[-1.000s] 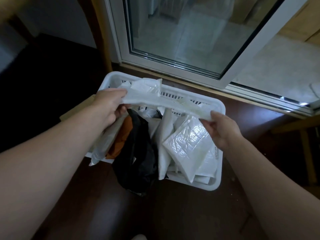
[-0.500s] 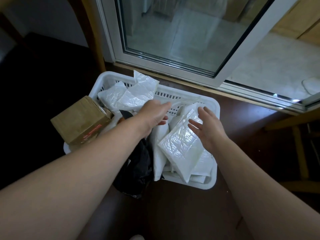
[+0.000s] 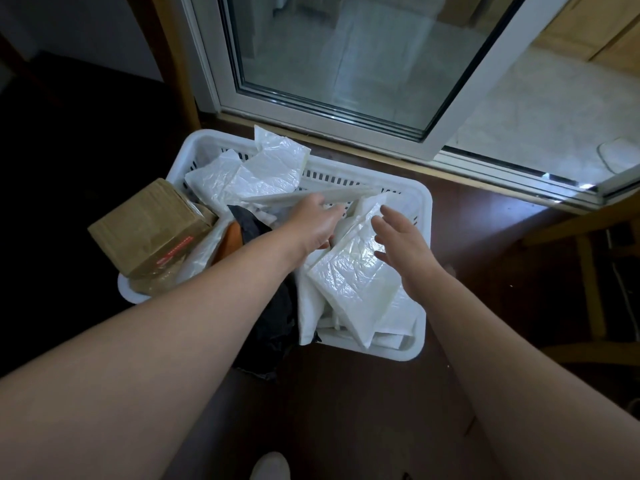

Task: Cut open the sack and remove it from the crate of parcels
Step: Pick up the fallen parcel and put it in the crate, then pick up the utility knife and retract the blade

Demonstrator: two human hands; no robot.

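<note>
White slatted crate (image 3: 405, 355) on the dark floor (image 3: 346, 410) beside a glass door (image 3: 346, 57), heaped with crinkled white plastic parcels (image 3: 349, 278). My 2 hands hold nothing: left hand (image 3: 311, 221) reaching in with fingers straight, right hand (image 3: 398, 240) spread wide above a parcel. My left forearm hides part of a black bag (image 3: 273, 327). Which wrapping is the sack, I cannot tell.
</note>
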